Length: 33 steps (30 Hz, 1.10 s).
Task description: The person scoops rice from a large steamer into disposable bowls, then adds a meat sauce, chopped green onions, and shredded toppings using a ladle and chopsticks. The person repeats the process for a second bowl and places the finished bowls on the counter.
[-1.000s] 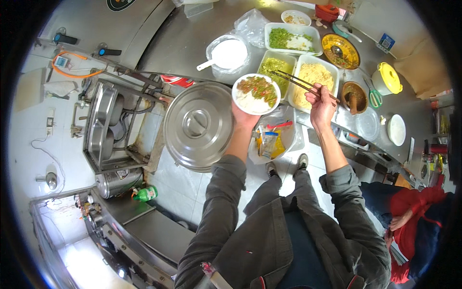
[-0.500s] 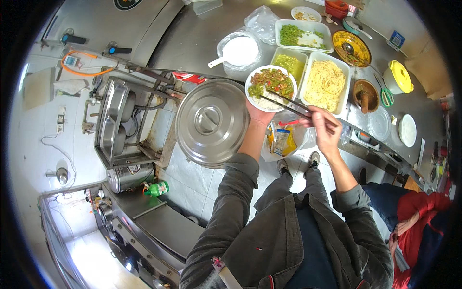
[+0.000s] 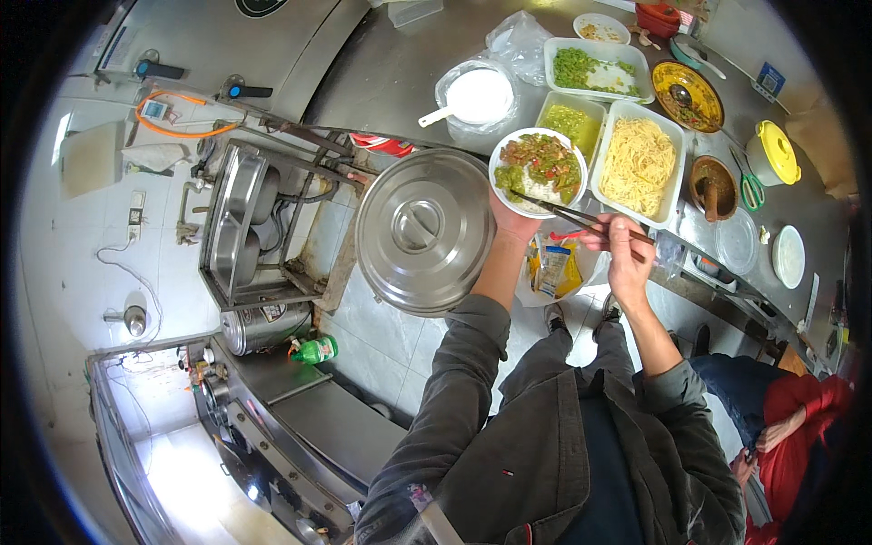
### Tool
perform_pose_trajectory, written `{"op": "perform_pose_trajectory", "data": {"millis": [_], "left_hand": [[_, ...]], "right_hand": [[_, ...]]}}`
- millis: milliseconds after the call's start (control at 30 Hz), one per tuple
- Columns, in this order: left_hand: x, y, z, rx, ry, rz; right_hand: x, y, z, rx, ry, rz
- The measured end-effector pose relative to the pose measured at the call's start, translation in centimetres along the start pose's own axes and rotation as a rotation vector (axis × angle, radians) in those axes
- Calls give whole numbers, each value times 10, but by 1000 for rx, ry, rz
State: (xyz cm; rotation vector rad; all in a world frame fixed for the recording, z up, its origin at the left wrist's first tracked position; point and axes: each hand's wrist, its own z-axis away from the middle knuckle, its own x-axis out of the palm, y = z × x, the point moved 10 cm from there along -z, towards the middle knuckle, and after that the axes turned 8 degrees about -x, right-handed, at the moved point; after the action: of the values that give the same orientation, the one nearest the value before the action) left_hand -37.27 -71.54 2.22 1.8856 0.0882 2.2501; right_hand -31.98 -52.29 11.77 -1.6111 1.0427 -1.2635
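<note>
My left hand (image 3: 515, 222) is closed under a white bowl (image 3: 494, 175), holding it over the counter's near edge. In the bowl, white rice (image 3: 542, 192) shows at the near side beneath a topping (image 3: 549, 156) of green and reddish-brown pieces. My right hand (image 3: 627, 259) grips a pair of dark chopsticks (image 3: 581, 218), whose tips touch the food at the bowl's near left. Right beside the bowl stand a tub of yellow noodles (image 3: 639, 163) and a smaller tub of chopped pale-green food (image 3: 570, 119).
A large lidded steel pot (image 3: 422, 227) stands left of my arm. On the counter are a chopped-greens tub (image 3: 590, 73), a yellow bowl with a ladle (image 3: 695, 84), a mortar (image 3: 713, 186) and green-handled scissors (image 3: 751, 189). A plastic bag (image 3: 554, 263) hangs below. Another person's red sleeve (image 3: 799, 404) is at right.
The whole view has shifted, so everything sits further right. The chopsticks have come closer together and lie lower in the bowl, where more rice shows. The other person's hands have moved.
</note>
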Motion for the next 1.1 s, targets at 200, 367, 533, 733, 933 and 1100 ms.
{"op": "perform_pose_trajectory", "data": {"millis": [200, 367, 533, 733, 933, 1100], "left_hand": [[3, 6, 7, -5, -6, 22], [12, 3, 13, -4, -11, -4], [9, -2, 16, 4, 11, -45], [-5, -2, 22, 25, 75, -13], [14, -1, 20, 5, -80, -37], [-2, 1, 22, 5, -86, -105]], "right_hand": [[-10, -33, 3, -33, 27, 84], [3, -12, -9, -35, -44, 11], [12, 6, -10, -24, -5, -36], [10, -31, 1, -55, -8, 20], [15, -10, 13, -15, -76, -3], [-7, -7, 19, 34, -6, 11]]}}
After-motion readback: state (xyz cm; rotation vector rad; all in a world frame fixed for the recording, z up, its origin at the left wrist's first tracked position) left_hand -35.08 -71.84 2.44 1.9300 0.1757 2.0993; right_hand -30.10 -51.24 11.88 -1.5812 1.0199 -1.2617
